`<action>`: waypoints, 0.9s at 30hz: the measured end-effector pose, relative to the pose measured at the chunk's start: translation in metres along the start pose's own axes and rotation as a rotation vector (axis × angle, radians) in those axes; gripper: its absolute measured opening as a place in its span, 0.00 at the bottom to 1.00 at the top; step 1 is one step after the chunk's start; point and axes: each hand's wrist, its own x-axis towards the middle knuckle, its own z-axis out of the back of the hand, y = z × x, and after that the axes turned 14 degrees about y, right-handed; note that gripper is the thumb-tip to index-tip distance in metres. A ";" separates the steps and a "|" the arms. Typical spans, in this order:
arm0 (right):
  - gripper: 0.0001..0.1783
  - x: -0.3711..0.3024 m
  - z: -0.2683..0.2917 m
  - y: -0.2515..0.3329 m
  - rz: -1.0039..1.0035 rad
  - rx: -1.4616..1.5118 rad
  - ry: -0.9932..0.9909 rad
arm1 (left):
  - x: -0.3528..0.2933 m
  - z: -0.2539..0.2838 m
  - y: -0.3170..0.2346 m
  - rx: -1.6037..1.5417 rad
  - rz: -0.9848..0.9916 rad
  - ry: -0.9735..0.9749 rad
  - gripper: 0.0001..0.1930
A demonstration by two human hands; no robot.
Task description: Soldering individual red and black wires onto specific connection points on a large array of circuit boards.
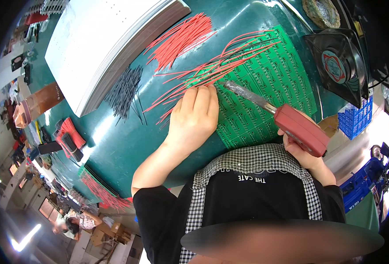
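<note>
Fingers point(199, 94) of left hand point(193, 119) press red wires point(212, 70) onto green circuit board point(265, 83) on counter point(128, 136) | right hand point(302, 152) grips red soldering iron point(291, 123), tip beside fingertips | risk: burnt fingers if iron slips.

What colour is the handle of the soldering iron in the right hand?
Red, clearest in the head view: soldering iron in the right hand.

Shirt: black, short sleeves ending above the elbows.
Apron: black bib, white lettering at its top edge, black-and-white checked trim and straps.
Forearms: bare, no sleeves.
Left hand point(194, 116): no glove, no ring visible.
Right hand point(301, 152): apparently ungloved, mostly hidden.
</note>
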 end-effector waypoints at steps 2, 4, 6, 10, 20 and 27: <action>0.34 -0.001 -0.003 -0.007 0.011 -0.042 -0.022 | -0.001 0.001 -0.002 -0.058 0.054 0.036 0.15; 0.33 -0.001 -0.005 -0.010 0.021 -0.084 -0.041 | -0.002 -0.001 -0.002 -0.056 0.036 0.009 0.15; 0.32 0.001 -0.006 -0.009 0.072 0.016 -0.044 | -0.002 0.000 -0.001 -0.055 0.020 -0.016 0.15; 0.32 0.002 -0.006 -0.007 0.039 0.015 -0.033 | -0.002 -0.002 0.002 -0.038 -0.001 -0.020 0.13; 0.33 0.000 0.001 -0.010 0.045 -0.198 0.018 | 0.000 -0.001 0.004 -0.028 -0.049 -0.047 0.12; 0.38 0.000 -0.005 -0.002 -0.021 0.222 -0.076 | 0.000 -0.001 0.004 -0.008 -0.050 -0.015 0.13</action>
